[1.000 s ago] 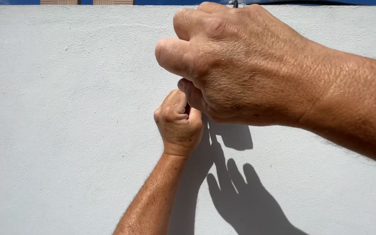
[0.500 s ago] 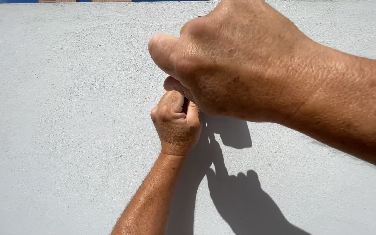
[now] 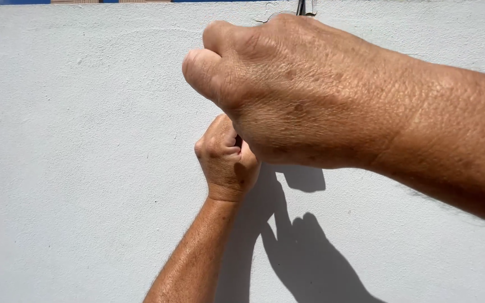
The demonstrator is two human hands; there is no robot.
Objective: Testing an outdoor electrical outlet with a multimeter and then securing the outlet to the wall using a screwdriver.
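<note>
My left hand (image 3: 227,163) reaches up from below and rests as a fist against a pale grey plastered wall (image 3: 74,146). A thin dark object (image 3: 238,140) shows between its fingers, and most of that object is hidden. My right hand (image 3: 287,95) comes in from the right, close to the camera, just above and in front of the left fist. Its fingers are curled into a fist. The palm side is hidden, so I see nothing in it. Both hands cast dark shadows (image 3: 304,252) on the wall to the lower right.
At the wall's top edge a small dark metal piece (image 3: 300,7) sticks out of a cracked patch of plaster. A strip of blue and tan (image 3: 85,1) runs above the wall. The wall fills the rest of the view.
My right fist has risen and come nearer the camera, so it looks larger. The left fist has stayed on the same spot of the wall.
</note>
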